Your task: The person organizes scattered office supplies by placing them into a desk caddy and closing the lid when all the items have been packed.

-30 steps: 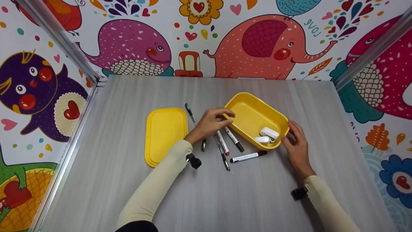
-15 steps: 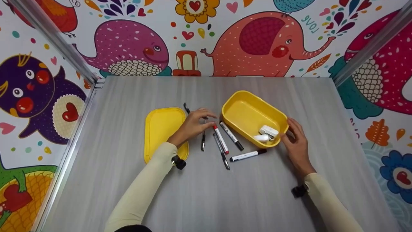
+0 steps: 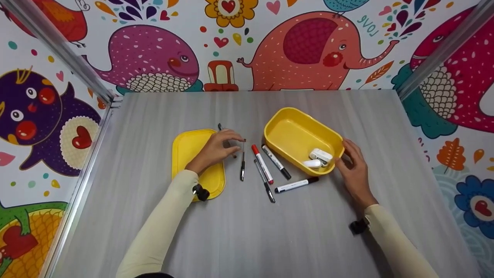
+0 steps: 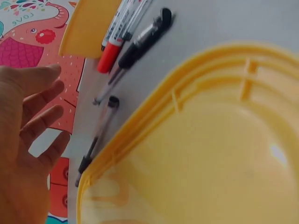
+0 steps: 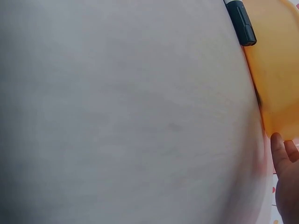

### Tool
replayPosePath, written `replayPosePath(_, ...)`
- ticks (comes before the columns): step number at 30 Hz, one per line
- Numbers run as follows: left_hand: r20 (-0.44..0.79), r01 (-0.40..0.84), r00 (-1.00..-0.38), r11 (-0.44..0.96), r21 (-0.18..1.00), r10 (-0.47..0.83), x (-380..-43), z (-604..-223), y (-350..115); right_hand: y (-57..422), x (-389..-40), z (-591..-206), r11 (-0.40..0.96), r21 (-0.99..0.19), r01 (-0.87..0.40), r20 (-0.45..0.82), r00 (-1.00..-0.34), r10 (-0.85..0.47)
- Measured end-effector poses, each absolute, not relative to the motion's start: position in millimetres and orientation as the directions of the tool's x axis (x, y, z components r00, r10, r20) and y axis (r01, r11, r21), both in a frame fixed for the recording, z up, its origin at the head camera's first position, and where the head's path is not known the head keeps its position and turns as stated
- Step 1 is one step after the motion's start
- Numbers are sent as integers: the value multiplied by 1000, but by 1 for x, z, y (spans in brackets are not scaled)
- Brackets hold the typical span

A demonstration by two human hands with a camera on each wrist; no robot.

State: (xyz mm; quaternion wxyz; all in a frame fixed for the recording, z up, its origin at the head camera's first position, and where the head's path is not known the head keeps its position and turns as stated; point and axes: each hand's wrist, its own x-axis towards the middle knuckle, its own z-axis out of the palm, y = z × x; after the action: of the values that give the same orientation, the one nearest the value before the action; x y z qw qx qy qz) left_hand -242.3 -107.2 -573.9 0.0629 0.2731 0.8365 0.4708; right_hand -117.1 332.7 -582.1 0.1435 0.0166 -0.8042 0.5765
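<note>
The left hand [image 3: 214, 150] hovers over the right side of a yellow lid [image 3: 181, 154], its thumb and forefinger apart. Nothing lies between its fingers in the left wrist view. Close to the fingertips is a black-capped pen [image 3: 242, 170]; a second pen [image 3: 220, 126] is partly hidden under the hand. The right hand [image 3: 354, 170] holds the near right corner of a yellow box [image 3: 293, 135], thumb on one side and fingers on the other. Inside the box rest a white stapler-like object [image 3: 321, 155] and a smaller white item [image 3: 312, 164].
Between lid and box lie a red-capped marker [image 3: 263, 165], a black-capped marker [image 3: 276, 161] and a slim pen [image 3: 265, 183]. Another black-capped marker [image 3: 296, 185] lies in front of the box. A patterned wall [image 3: 231, 46] borders the grey table [image 3: 239, 231] at the back.
The left hand has moved left, from beside the box's left end, past the markers, to over the lid. The right hand has stayed at the box's corner.
</note>
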Motion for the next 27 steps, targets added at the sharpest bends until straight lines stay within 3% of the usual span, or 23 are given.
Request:
replayPosePath(4,150,413,-842,441,797,518,-248,-576,-116,331,-116,-577,341,-922,-181,241,-960,142)
replayPosePath(17,158,514,-800,525,678,579,-263,-583,-129,346,-129,-611,318,-928,-195,258,-951,170)
replayPosePath(27,117,510,-808,586,630,577,-269,-586,-133,347,-127,-612,304,-928,-216,270,-951,151)
